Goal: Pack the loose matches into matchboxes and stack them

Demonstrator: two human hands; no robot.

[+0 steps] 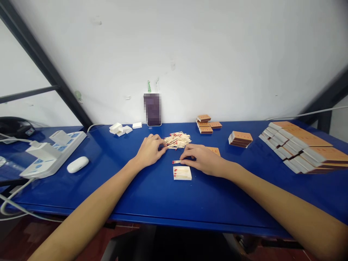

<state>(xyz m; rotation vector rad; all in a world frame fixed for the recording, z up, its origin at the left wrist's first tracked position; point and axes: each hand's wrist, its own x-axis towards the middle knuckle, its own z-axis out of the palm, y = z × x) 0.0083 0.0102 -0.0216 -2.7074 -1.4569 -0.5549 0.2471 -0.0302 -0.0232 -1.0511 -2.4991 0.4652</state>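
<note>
My right hand (199, 157) pinches a few red-tipped matches (176, 162) between thumb and fingers, just behind a small white matchbox tray (182, 177). Several matches lie inside that tray, their red heads toward its left end. At the left edge of a loose heap of matches (178, 139), my left hand (151, 149) has its thumb and forefinger closed on what looks like a match; the fingertips partly hide it. An orange matchbox sleeve (214, 150) lies behind my right hand, which covers part of it.
Empty white trays (119, 129) lie at the back left, near a phone (153, 110) leaning on the wall. Orange matchboxes (205, 125) stand at the back, with a short stack (240, 139) and a large block (307, 145) rightward. A power strip (54, 156) and white earbud case (78, 164) are left.
</note>
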